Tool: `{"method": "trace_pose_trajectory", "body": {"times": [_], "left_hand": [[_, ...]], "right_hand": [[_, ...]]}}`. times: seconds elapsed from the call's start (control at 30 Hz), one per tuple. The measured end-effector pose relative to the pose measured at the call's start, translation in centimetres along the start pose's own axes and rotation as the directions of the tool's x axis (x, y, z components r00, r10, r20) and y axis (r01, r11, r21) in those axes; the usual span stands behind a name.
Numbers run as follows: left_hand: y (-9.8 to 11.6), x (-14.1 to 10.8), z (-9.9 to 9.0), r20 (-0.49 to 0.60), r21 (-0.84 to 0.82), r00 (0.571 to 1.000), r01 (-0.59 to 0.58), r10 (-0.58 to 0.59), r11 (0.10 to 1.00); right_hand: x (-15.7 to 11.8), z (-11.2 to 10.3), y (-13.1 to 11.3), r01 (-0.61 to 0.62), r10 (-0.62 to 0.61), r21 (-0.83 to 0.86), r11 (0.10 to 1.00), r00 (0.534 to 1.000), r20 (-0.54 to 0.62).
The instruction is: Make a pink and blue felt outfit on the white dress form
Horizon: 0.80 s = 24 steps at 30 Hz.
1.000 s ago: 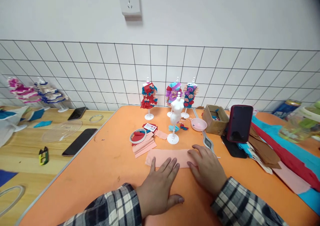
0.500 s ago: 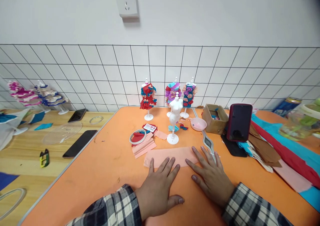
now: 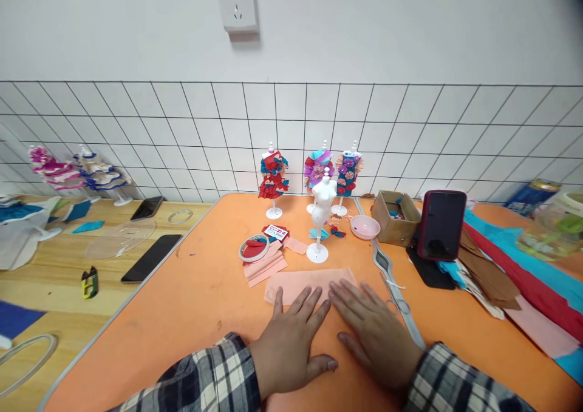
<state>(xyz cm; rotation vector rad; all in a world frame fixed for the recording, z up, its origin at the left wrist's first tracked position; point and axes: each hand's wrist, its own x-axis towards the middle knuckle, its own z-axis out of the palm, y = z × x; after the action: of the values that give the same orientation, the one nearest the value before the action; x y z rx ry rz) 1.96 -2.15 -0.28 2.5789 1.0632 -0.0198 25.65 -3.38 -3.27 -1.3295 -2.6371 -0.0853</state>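
I have broad counter (image 3: 195,306) between its left edge (image 3: 130,300) and the pink strip (image 3: 294,280), whose near side my left hand (image 3: 291,344) and right hand (image 3: 380,336) overlap, flat, nearly together; four mannequins (image 3: 323,195) stand beyond.

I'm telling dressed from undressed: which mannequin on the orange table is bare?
The all-white mannequin standing in front, just beyond the flat pink strip. The three dressed mannequins behind it all wear bright colours.
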Motion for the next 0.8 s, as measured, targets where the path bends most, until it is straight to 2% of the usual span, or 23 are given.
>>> {"method": "trace_pose_trajectory", "body": {"times": [0.07, 0.17, 0.4, 0.57, 0.67, 0.8], "left_hand": [[-0.1, -0.1, 0.0, -0.002, -0.001, 1.0, -0.003, 0.003, 1.0], [-0.3, -0.6, -0.1, 0.006, -0.003, 1.0, 0.005, -0.005, 1.0], [-1.7, -2.9, -0.3, 0.007, 0.05, 0.998, 0.064, -0.065, 0.997], [-4.1, -5.3, 0.1, -0.091, 0.071, 0.986, 0.145, -0.139, 0.987], [-4.7, -5.6, -0.8, -0.132, 0.077, 0.98, 0.162, -0.151, 0.984], [-4.3, -3.7, -3.5, -0.193, 0.098, 0.973, 0.147, -0.126, 0.984]], "right_hand": [[0.5, 0.5, -0.8, 0.039, -0.047, 0.115, 0.993, 0.997, 0.066], [0.6, 1.1, -1.0, -0.008, -0.016, 0.2, 0.98, 0.993, 0.117], [0.6, 0.5, -0.7, -0.058, 0.008, 0.255, 0.965, 0.981, 0.192], [0.7, 0.2, -0.7, -0.049, 0.007, 0.233, 0.971, 0.984, 0.177], [1.4, -0.3, -0.9, -0.046, 0.017, 0.192, 0.98, 0.988, 0.151], [3.4, -1.9, -1.1, -0.068, 0.055, 0.131, 0.989, 0.993, 0.101]]}}
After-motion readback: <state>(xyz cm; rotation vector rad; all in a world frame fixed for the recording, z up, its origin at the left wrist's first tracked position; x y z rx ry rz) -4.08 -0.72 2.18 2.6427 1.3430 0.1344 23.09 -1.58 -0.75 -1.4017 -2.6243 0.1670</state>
